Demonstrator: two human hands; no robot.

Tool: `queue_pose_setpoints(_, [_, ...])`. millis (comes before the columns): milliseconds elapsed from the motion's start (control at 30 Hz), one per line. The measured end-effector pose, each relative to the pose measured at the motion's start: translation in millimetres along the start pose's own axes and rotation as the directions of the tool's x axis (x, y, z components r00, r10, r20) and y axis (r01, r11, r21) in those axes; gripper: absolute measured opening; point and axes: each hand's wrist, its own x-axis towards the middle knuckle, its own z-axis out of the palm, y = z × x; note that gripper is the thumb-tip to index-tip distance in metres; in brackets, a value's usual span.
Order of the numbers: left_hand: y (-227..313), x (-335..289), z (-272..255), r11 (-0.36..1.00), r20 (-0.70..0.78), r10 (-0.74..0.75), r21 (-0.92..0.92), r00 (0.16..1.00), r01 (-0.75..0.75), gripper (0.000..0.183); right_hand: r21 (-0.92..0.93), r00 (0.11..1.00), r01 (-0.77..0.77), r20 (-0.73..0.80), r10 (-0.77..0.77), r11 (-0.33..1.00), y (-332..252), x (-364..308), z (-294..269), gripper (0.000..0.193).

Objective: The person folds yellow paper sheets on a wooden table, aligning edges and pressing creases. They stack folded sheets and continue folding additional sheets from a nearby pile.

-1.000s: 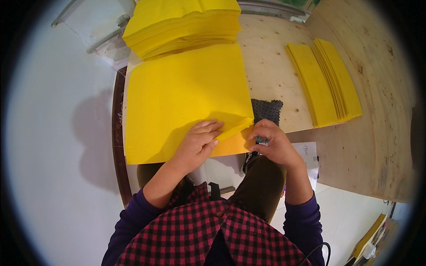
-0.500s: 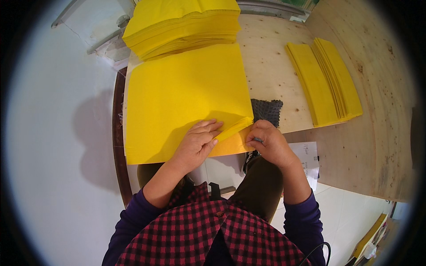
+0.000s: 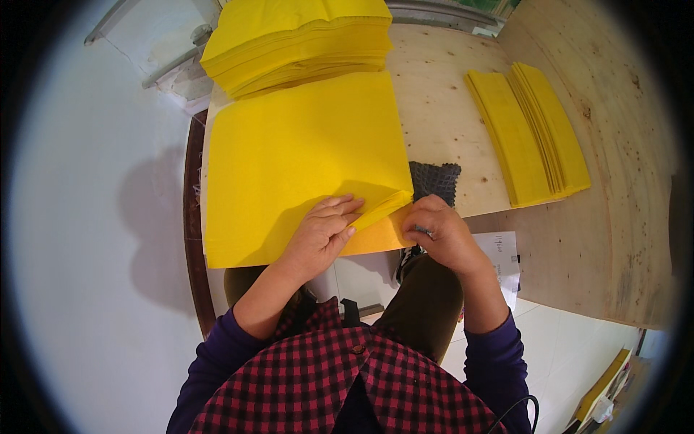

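Observation:
A large yellow sheet (image 3: 303,152) lies flat on the near left part of the plywood table (image 3: 448,123). Its near right corner is lifted and folded over. My left hand (image 3: 322,231) presses flat on the sheet just beside that fold. My right hand (image 3: 441,235) pinches the folded corner at the table's near edge, fingers closed on it.
A thick stack of yellow sheets (image 3: 303,43) sits behind the flat sheet. A row of folded yellow pieces (image 3: 531,134) lies to the right. A dark woven pad (image 3: 434,181) is by my right hand. A white paper (image 3: 502,253) hangs off the table edge.
My right hand has shifted slightly left along the near edge, drawing the sheet's corner fold closer to my left hand. The left hand has stayed in place.

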Motion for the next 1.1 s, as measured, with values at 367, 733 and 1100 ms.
queue_pose_setpoints(367, [1.5,2.4,-1.5,0.999,-0.008,0.018,-0.029,1.000,-0.018,0.024,-0.115,1.000,0.011,0.002,-0.011,0.993,-6.7,2.7,2.5,0.014])
queue_pose_setpoints(733, [2.5,2.6,-1.9,1.000,-0.003,0.005,-0.026,1.000,-0.005,0.024,-0.072,0.999,0.051,-0.008,-0.052,0.996,-5.2,6.1,-2.3,0.017])
queue_pose_setpoints(1100, [-0.6,1.8,-2.4,1.000,0.014,0.016,-0.016,1.000,-0.016,0.022,-0.263,0.989,0.145,0.010,-0.148,0.954,-6.4,10.2,4.0,0.004])
